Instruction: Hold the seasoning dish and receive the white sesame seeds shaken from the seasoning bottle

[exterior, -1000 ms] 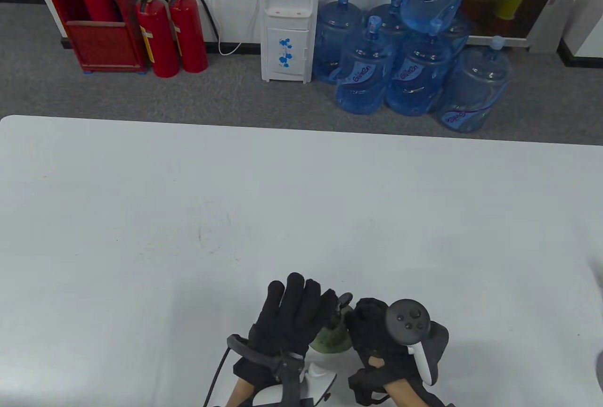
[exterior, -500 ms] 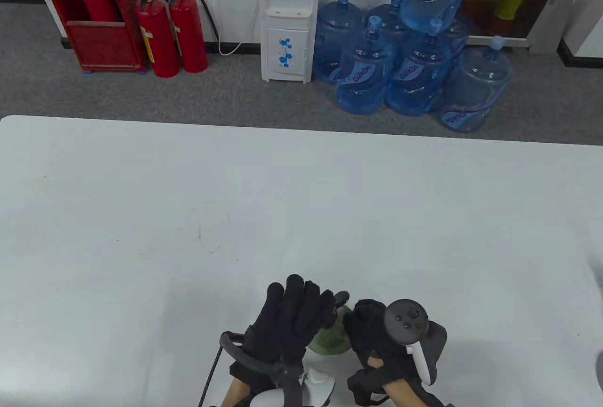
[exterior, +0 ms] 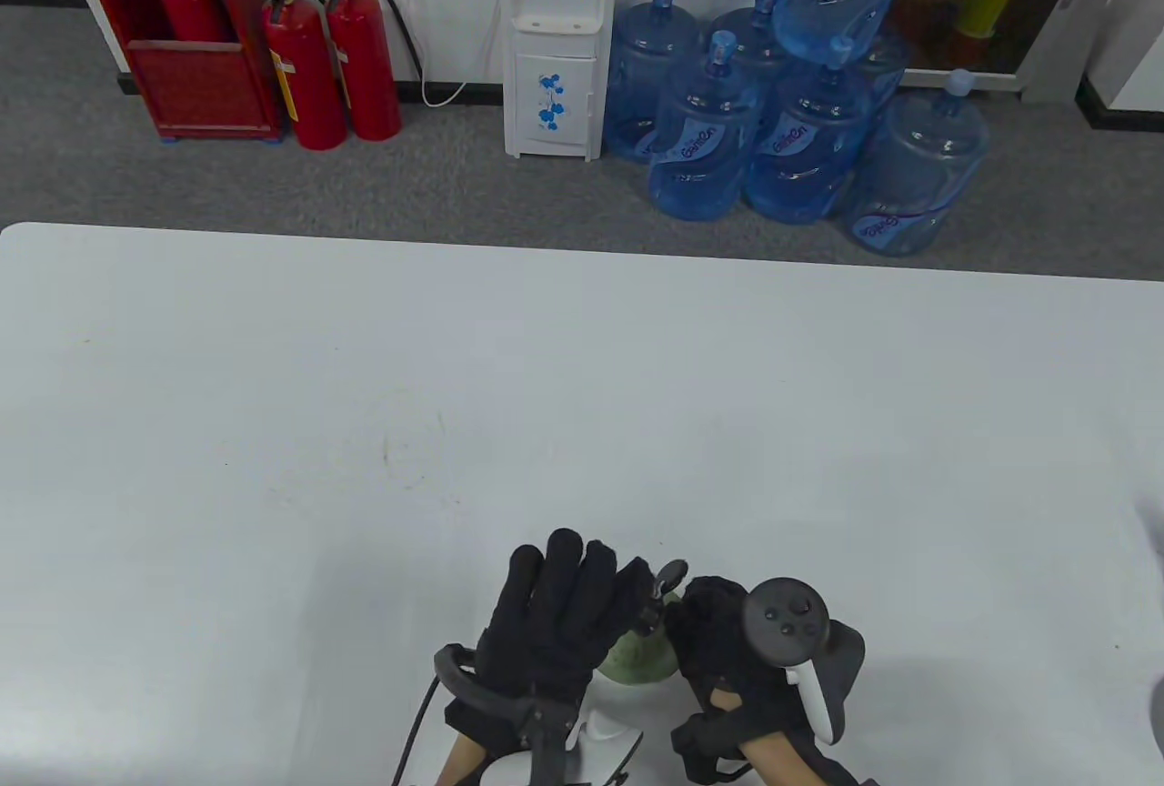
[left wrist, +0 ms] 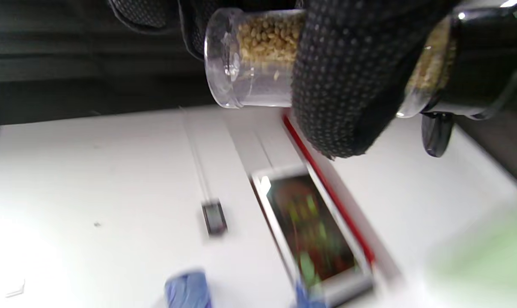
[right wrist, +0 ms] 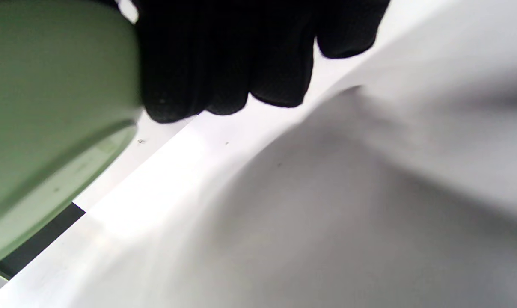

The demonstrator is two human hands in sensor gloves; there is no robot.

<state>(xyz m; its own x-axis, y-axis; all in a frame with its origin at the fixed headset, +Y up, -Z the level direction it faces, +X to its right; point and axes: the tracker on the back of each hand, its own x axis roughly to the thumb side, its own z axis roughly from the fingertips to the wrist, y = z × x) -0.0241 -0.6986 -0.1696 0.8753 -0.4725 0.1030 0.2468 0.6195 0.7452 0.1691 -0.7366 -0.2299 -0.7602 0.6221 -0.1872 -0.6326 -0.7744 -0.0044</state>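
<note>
Near the table's front edge my left hand (exterior: 568, 609) grips a clear seasoning bottle (left wrist: 258, 51) holding pale sesame seeds. The bottle lies tilted, its black cap (exterior: 668, 579) over a green seasoning dish (exterior: 637, 657). In the left wrist view a gloved finger (left wrist: 352, 77) wraps the bottle's middle and the flip lid (left wrist: 436, 132) hangs open from the cap (left wrist: 476, 64). My right hand (exterior: 718, 636) holds the dish from the right side. In the right wrist view the dish (right wrist: 49, 119) is above the table with the fingers (right wrist: 224, 55) curled under its edge. The inside of the dish is hidden.
The white table (exterior: 582, 386) stretches away from the hands. On the floor behind its far edge stand blue water jugs (exterior: 800, 140), a white water dispenser (exterior: 555, 40) and red fire extinguishers (exterior: 332, 63).
The left hand and bottle have shifted slightly back and forth above the dish; the cap now sits a little further right. The right hand and dish have barely moved.
</note>
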